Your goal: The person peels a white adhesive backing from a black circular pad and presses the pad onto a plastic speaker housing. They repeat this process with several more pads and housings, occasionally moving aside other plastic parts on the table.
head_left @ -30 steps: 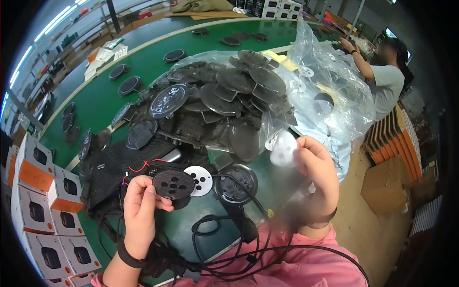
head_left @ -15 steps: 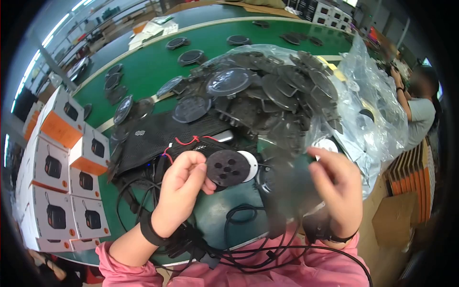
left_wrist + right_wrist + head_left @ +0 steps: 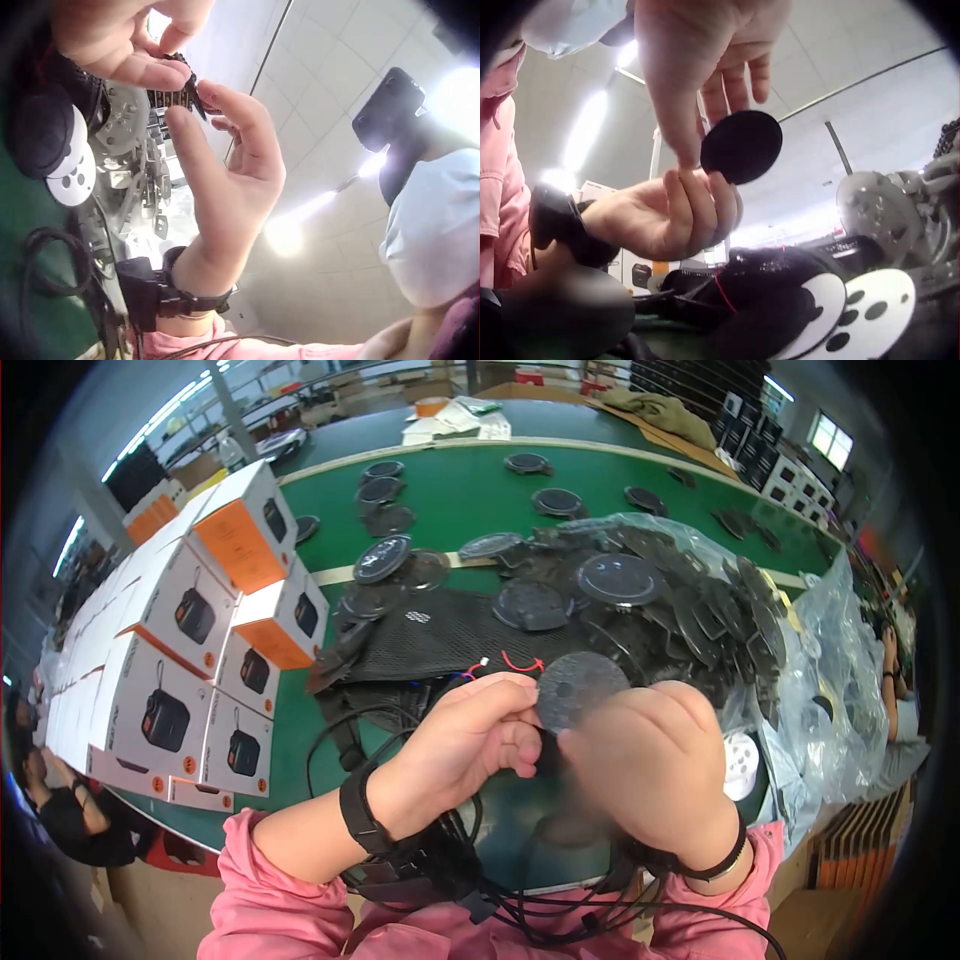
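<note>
A round black disc (image 3: 580, 688) is held up between both hands in the head view. My left hand (image 3: 465, 745) pinches its edge with thumb and fingers. My right hand (image 3: 655, 770), blurred, has thumb and fingers at the other side of it. The right wrist view shows the disc (image 3: 742, 148) flat-on, the left fingers at its lower edge and the right thumb at its left edge. It appears nearly edge-on in the left wrist view. White discs with holes (image 3: 877, 311) and a black round piece (image 3: 41, 135) lie lower down.
Dark round-faced parts (image 3: 620, 580) are heaped behind the hands, beside clear plastic (image 3: 835, 650). Boxes (image 3: 165, 710) stack at left. A black mesh piece (image 3: 420, 635) and black cables (image 3: 520, 905) lie near the hands. A person (image 3: 85, 815) is at far left.
My right hand has come left to the black disc and no longer holds the white disc, which now shows lower right. The head view has turned left.
</note>
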The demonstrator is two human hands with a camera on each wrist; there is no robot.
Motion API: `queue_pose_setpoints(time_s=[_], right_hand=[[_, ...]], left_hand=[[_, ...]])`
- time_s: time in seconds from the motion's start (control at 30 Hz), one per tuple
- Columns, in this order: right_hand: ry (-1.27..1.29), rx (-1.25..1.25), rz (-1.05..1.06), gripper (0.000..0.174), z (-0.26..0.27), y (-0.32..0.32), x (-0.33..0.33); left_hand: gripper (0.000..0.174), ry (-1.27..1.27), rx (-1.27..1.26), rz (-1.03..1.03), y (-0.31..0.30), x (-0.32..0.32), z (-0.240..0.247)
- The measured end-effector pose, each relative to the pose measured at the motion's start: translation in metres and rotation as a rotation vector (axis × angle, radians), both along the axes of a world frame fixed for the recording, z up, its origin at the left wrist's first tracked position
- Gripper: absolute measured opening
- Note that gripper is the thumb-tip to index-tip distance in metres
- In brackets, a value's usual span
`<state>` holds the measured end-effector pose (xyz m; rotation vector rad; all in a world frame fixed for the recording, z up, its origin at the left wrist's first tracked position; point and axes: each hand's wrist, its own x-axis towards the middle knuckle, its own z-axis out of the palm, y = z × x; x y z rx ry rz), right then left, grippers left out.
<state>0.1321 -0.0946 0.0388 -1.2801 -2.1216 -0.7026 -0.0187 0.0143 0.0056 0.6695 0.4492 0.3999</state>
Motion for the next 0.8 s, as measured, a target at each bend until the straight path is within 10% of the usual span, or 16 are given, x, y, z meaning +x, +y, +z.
queue_pose_setpoints(time_s=[0.33,0.47,0.53,0.67,0.8], right_hand=[[0.314,0.086,0.143,0.027,-0.022,0.008,0.021],[0.739,-0.038,0.266,0.021,-0.029,0.003,0.022],[1.127,-0.234,0.353,0.018,-0.037,0.001,0.022],[1.428,-0.518,0.403,0.015,-0.043,-0.001,0.020],[1.094,-0.516,0.352,0.014,-0.043,0.001,0.019]], left_hand=[[0.013,0.174,0.152,-0.221,0.007,-0.012,0.026],[0.021,0.546,1.457,-0.046,0.048,-0.014,0.055],[0.028,0.937,1.662,0.053,0.081,-0.013,0.079],[0.040,1.196,1.347,-0.002,0.191,-0.011,0.076],[0.054,1.397,1.145,-0.206,0.240,-0.016,0.030]])
